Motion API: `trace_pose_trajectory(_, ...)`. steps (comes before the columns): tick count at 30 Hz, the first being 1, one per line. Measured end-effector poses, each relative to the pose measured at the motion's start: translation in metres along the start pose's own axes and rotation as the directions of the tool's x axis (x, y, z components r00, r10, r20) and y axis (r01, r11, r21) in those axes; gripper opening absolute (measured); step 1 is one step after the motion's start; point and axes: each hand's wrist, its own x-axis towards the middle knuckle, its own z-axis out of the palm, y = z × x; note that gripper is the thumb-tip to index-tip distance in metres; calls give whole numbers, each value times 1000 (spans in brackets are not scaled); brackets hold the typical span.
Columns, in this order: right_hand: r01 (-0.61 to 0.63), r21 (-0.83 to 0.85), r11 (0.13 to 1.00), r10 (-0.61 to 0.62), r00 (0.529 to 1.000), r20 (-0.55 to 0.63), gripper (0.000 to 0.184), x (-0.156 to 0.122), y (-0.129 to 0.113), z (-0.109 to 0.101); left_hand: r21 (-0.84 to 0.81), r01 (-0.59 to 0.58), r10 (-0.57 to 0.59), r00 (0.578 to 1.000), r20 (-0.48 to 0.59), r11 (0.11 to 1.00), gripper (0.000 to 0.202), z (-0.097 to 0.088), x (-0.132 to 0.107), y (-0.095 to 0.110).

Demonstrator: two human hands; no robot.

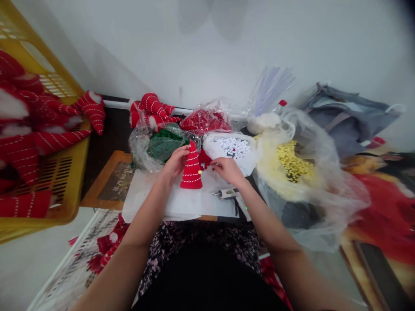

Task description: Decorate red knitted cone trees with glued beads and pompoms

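My left hand [177, 160] grips a red knitted cone hat [192, 170] with white dashed stripes by its upper left side. The hat stands tip up over a white sheet [149, 194], with a small yellow pompom [200, 172] on its right edge. My right hand [228, 169] is just right of the hat, thumb and fingers pinched together beside small red pompoms [204, 159]. Whether one is between the fingertips is too small to tell. Below this hand lies a glue gun [228, 193], its nozzle pointing left and a green light on its handle.
Bags of green pompoms [165, 141], red pompoms [205, 121], white pieces [231, 147] and yellow pompoms [293, 162] ring the work spot. Striped hats [154, 108] lie behind; more fill a yellow crate [69, 207] at left. Clear sticks [272, 88] and a grey bag [346, 112] sit back right.
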Motion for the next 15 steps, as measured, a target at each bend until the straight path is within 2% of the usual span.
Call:
trace_pose_trajectory(2, 42, -115, 993, -30, 994, 105, 29, 10, -5, 8, 34, 22, -22, 1000, 9, 999, 29, 2, 0, -3)
trace_pose_trajectory(5, 69, -175, 982, -38, 984, 174, 25, 16, -11, 17, 71, 57, -58, 998, 7, 996, 27, 6, 1, -7)
trace_pose_trajectory(10, 65, -174, 983, -31, 981, 191, 16, 17, -9, 20, 83, 75, -76, 997, 11, 994, 25, 10, 2, -10)
trace_pose_trajectory(15, 69, -158, 985, -39, 981, 190, 18, 20, -7, 20, 97, 64, -66, 998, 16, 993, 23, 10, 2, -11)
